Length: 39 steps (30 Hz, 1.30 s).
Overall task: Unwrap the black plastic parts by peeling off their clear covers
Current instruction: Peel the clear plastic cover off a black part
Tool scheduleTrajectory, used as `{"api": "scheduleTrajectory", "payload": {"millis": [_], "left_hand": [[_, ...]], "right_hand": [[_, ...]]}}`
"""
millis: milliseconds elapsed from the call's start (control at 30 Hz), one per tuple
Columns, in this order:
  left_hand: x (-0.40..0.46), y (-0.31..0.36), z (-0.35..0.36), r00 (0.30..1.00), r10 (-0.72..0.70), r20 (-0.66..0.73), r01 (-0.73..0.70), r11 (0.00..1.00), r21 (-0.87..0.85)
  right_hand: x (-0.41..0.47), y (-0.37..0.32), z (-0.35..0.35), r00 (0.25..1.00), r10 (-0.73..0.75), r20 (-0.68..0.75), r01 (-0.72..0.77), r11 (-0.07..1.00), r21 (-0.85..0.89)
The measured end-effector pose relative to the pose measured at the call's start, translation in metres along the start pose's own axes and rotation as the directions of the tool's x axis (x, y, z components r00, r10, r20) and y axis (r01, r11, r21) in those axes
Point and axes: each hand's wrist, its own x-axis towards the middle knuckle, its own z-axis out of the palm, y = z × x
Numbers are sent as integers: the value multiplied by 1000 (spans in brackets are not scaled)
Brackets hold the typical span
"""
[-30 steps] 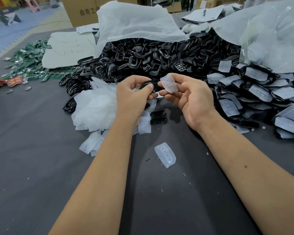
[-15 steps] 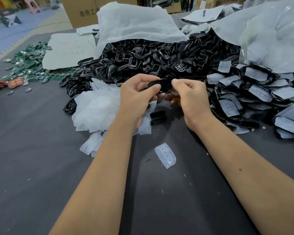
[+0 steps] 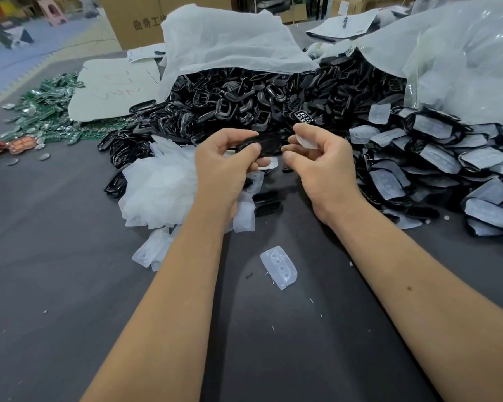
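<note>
Black part (image 3: 266,143) in left hand (image 3: 224,166), clear cover (image 3: 305,142) in right hand (image 3: 323,166).

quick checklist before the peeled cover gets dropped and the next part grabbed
1. Left hand grips the black plastic part: ok.
2. Right hand pinches the clear cover: ok.
3. Cover fully free of the part: ok, a gap shows between them.
4. Far side of the part bare too: cannot tell, hidden.
5. Drop spot for covers: ok, pile of clear covers lies beside the left hand.
6. Wrapped parts within reach on the right: ok.
</note>
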Motion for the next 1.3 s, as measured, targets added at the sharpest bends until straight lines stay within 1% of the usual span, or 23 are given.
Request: {"api": "scheduleTrajectory", "payload": {"millis": [100,200,300,400,533,600,833,900,1100,1167,1233,1300], "left_hand": [[3,-1,-3,996,7,-94,-8,1000,-8],[5,-1,-4,991,3,-132,-7,1000,-23],[5,-2,-3,992,1,-130,-2,1000,-9],[5,-2,-3,992,-2,-128,2,1000,1],[6,-3,-3,993,-3,-121,4,1000,12],[6,-4,-3,994,-9,-107,10,1000,15],[5,-5,-3,997,-38,-68,39,999,21],[5,-5,-3,997,-47,-63,48,999,16],[3,-5,-2,998,-46,-34,46,999,25],[2,-5,-2,999,-46,-20,47,999,26],[1,-4,-2,999,-44,15,43,999,23],[0,-3,-1,998,-43,48,42,999,17]], "right_hand": [[1,1,0,1000,-9,-27,10,999,35],[0,1,2,999,-17,-35,21,992,122],[-2,-2,3,1000,4,12,-6,980,201],[0,-3,1,999,29,36,-36,977,210],[3,-3,-1,994,104,43,-113,925,362],[3,-3,-3,993,118,29,-120,908,401],[1,-3,-2,997,77,20,-79,936,344],[0,-4,-2,997,75,20,-77,930,359],[-2,-7,-1,995,38,97,-70,934,351],[-2,-5,0,996,-10,87,-16,956,292],[-3,-2,0,994,-79,73,65,981,181],[-3,1,1,993,-105,54,100,991,89]]}}
